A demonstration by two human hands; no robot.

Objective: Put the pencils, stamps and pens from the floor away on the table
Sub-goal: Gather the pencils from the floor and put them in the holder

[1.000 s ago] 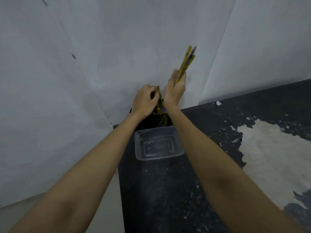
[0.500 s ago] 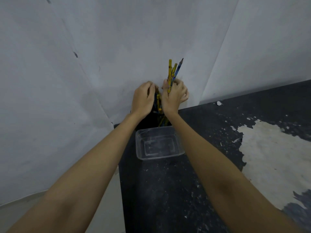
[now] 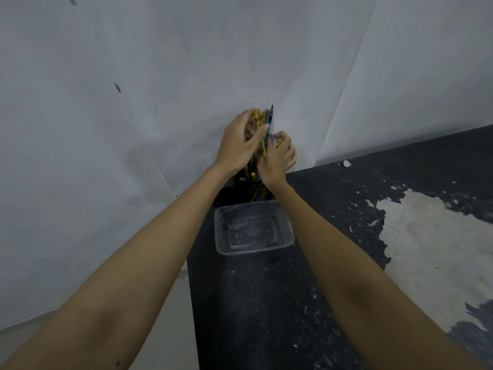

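Observation:
A bunch of yellow and blue pencils (image 3: pixel 268 121) stands upright in a black holder (image 3: pixel 229 192) at the far left corner of the dark table (image 3: pixel 266 303). My left hand (image 3: pixel 238 144) wraps around the upper part of the bunch, thumb across the pencils. My right hand (image 3: pixel 278 156) curls around the bunch lower down on the right side, fingers bent. The pencil tips stick out above both hands. The holder's rim is mostly hidden behind my hands.
An empty clear plastic tub (image 3: pixel 253 228) sits on the table just in front of the holder, between my forearms. White paper-covered walls (image 3: pixel 160 76) close the corner. Worn pale patches (image 3: pixel 432 249) mark the table's right. The floor (image 3: pixel 165 329) shows at lower left.
The right hand lowered its raised pencils down into the holder's bunch. The left hand rose from the holder's rim and now grips the upper part of the bunch.

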